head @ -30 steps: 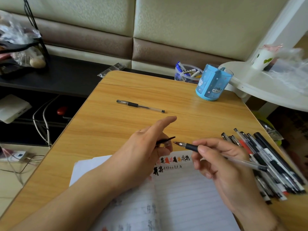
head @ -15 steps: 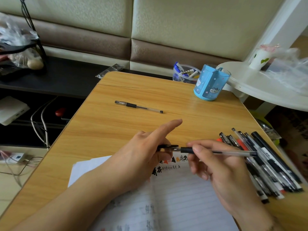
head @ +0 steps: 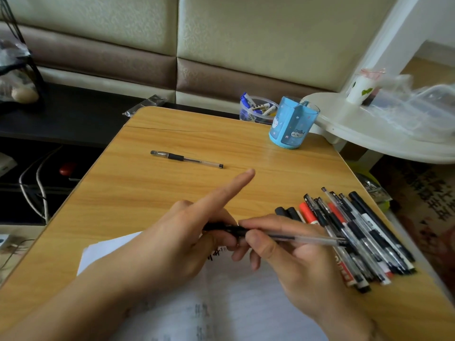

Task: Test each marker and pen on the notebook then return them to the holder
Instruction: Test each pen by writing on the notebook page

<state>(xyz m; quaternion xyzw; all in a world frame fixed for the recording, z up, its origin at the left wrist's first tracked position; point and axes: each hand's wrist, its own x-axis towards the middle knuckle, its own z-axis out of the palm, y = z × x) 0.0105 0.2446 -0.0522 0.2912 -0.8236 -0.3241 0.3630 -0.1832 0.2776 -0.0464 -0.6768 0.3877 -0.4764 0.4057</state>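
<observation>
Over the open notebook [head: 246, 291] my right hand [head: 290, 257] grips a clear-barrelled black pen [head: 295, 238] lying level. My left hand [head: 177, 242] pinches the black cap [head: 216, 227], which sits over the pen's tip; its index finger points straight out. A heap of several black and red pens and markers [head: 357, 232] lies to the right of my hands. The blue holder [head: 293, 124] with cat pictures stands at the table's far right. One capped pen [head: 187, 159] lies alone further back on the table.
A clear tub of small markers [head: 256, 109] stands behind the holder. A white round side table [head: 369, 134] with a cup and plastic bags overhangs the far right corner. A dark shelf with cables is on the left.
The cap and the pen tip were apart; my hands have come together and the cap now covers the tip. The pen has swung level.
</observation>
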